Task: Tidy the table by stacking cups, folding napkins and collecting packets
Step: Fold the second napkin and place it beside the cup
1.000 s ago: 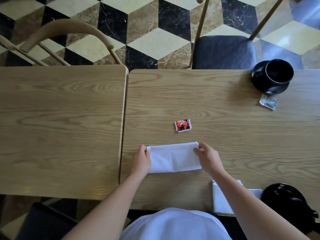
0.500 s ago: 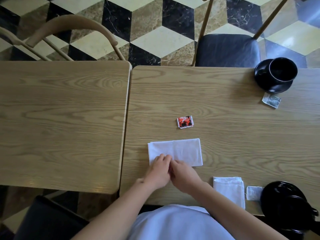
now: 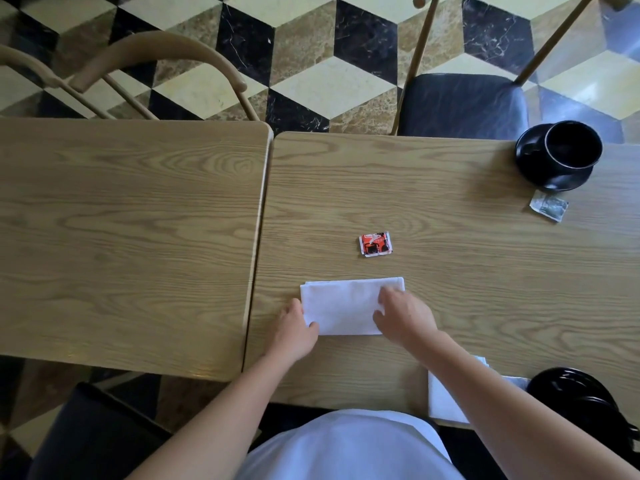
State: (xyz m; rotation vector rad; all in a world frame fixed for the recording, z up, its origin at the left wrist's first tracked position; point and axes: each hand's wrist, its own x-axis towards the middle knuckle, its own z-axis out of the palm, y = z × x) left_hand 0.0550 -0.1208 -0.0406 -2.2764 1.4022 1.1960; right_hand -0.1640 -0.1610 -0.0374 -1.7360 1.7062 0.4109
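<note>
napkin (image 3: pixel 343 306) folded into a white rectangle lies near the front of the right-hand table (image 3: pixel 450 271), in the head view. left hand (image 3: pixel 294 332) rests at its left edge, fingers relaxed; right hand (image 3: pixel 403 318) lies on its right end — whether those fingers pinch the cloth, i cannot tell. risk: an uneven pull could skew the layers. red packet (image 3: pixel 376 244) sits apart beyond it — grey packet (image 3: pixel 549 209) beside the black cup (image 3: pixel 571 147).

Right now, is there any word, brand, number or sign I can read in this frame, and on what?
None can be read.
Red packet: dark printed marks, too blurred to read.
Grey packet near the black cup: print too small to read.
Napkin: plain white, no text.
</note>
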